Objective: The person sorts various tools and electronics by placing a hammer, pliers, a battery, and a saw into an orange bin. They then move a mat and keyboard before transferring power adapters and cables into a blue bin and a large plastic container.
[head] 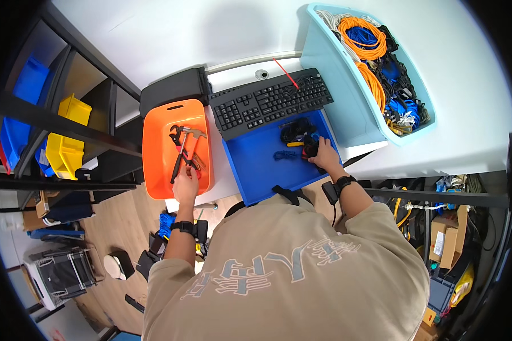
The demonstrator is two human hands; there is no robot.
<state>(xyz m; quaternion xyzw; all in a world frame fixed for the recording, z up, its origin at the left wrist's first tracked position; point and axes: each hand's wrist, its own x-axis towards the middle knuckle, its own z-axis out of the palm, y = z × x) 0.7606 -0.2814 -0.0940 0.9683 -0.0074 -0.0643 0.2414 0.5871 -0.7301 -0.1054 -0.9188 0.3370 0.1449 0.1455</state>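
Observation:
My left hand (185, 185) reaches over the near end of an orange plastic bin (155, 147), its fingertips pinched at a red-handled tool (198, 174). Around it in the bin lie a claw hammer (194, 140) and an adjustable wrench (175, 134). Inside a blue tray (260, 170), my right hand (326, 155) has its fingers around a black object with a red part (310, 148); the palm hides much of it. Next to that hand are a yellow tool handle (295, 144), a coiled dark blue cable (285, 155) and a black coil (293, 132).
A black keyboard (273, 100) with its cable and a red strip (286, 73) rests across the tray's far edge. To the right stands a tall light-blue tub (341, 98) of coiled cables. A black case (173, 89) lies behind the orange bin. Shelving with yellow bins (64, 155) is left.

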